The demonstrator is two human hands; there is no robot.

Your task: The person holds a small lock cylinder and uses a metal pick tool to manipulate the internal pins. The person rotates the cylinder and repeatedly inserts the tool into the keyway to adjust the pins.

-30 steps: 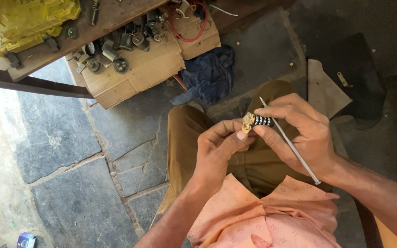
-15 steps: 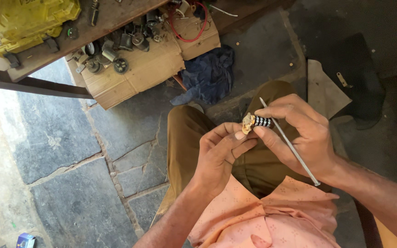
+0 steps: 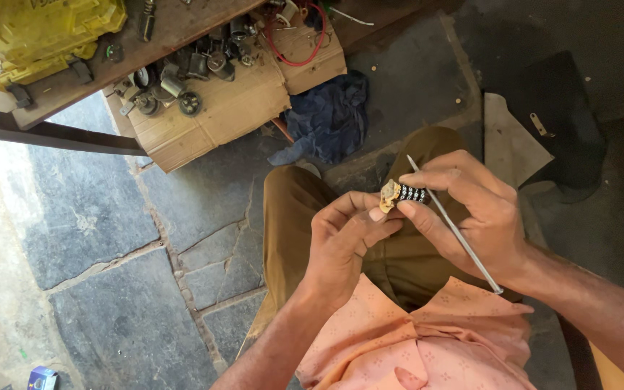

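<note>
- At frame centre, I see my right hand (image 3: 471, 209) grasping a small black-and-brass cylinder (image 3: 404, 193) and a thin metal rod (image 3: 456, 231).
- My left hand (image 3: 344, 242) pinches the cylinder's brass end.
- Upper left: cardboard box (image 3: 232, 108) of metal parts, blue cloth (image 3: 330, 119) beside it.

Small cylindrical lock part (image 3: 404, 194): black barrel with rows of pale dots, brass-coloured end cap facing left. Held lying roughly level above the lap, pinched between fingertips of both hands, cap end toward the left hand's thumb.

Thin metal rod (image 3: 456, 232): straight, grey, long. Lies diagonally, upper tip just beside the barrel, lower end down-right past the wrist. Finer detail too small to resolve.
</note>
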